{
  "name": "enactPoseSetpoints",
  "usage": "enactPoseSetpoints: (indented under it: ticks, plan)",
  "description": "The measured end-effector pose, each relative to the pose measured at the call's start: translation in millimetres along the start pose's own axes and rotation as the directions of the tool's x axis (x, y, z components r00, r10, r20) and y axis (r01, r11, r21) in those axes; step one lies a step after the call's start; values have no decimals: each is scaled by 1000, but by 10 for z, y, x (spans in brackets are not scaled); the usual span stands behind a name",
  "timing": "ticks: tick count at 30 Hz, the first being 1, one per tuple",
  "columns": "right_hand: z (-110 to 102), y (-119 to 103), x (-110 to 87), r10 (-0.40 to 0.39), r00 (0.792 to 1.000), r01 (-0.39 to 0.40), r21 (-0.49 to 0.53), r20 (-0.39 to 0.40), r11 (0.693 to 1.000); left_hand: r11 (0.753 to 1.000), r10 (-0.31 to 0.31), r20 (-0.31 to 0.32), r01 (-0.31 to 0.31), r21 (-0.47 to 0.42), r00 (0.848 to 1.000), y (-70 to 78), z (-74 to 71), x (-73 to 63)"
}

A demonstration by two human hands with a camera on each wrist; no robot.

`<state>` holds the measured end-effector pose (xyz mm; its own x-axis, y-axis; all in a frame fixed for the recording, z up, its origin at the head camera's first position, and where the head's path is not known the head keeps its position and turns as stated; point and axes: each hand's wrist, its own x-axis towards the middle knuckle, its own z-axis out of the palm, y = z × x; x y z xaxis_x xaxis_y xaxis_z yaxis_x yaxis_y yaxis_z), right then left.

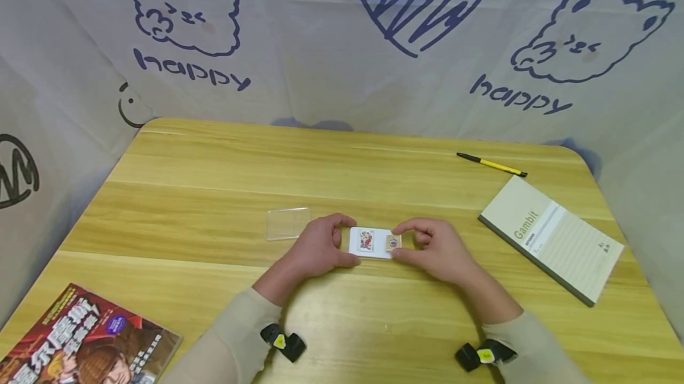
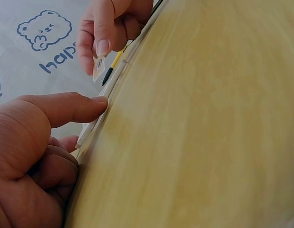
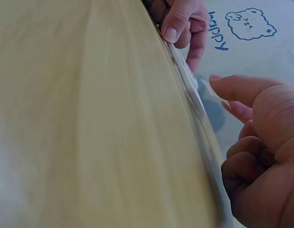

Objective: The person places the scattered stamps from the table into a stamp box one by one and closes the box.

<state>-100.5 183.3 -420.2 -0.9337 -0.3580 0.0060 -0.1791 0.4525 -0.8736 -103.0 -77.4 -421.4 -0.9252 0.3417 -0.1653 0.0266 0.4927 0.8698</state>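
Note:
In front of me a small white rectangular tray (image 1: 378, 250) lies on the wooden table (image 1: 342, 319). A colourful stamp-like picture (image 1: 366, 241) sits on its left half. My left hand (image 1: 320, 247) grips the tray's left end between thumb and fingers. Over the right end, my right hand (image 1: 438, 250) pinches a small tan square with a dark printed figure (image 1: 393, 243), like a stamp, by its edges. The left wrist view shows this tan square (image 2: 98, 69) tilted under the right thumb, raised above the tray.
A clear plastic cover (image 1: 288, 210) lies just left of the left hand. To the right are a notebook (image 1: 556, 247) and a yellow-and-black pen (image 1: 497, 165). An illustrated book (image 1: 96, 342) lies at the front left. White printed cloth (image 1: 320, 63) hangs behind the table.

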Motion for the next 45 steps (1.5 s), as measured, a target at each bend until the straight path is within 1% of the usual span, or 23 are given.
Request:
enactPoseSetpoints:
  ticks: [17,27,37,45]
  plan:
    - [92,-13,81,38,999,-36,-98,17,995,1000,9,1,-9,8,1000,3,-7,-18]
    - [101,-37,103,48,998,-45,-104,34,994,1000,11,4,-11,21,1000,6,-13,-16]
    - [116,-32,109,47,999,-45,-99,20,994,1000,7,7,-7,17,1000,0,-11,-8]
    - [121,-20,118,65,998,-63,-90,18,994,1000,9,10,-9,14,1000,-13,-6,-3]
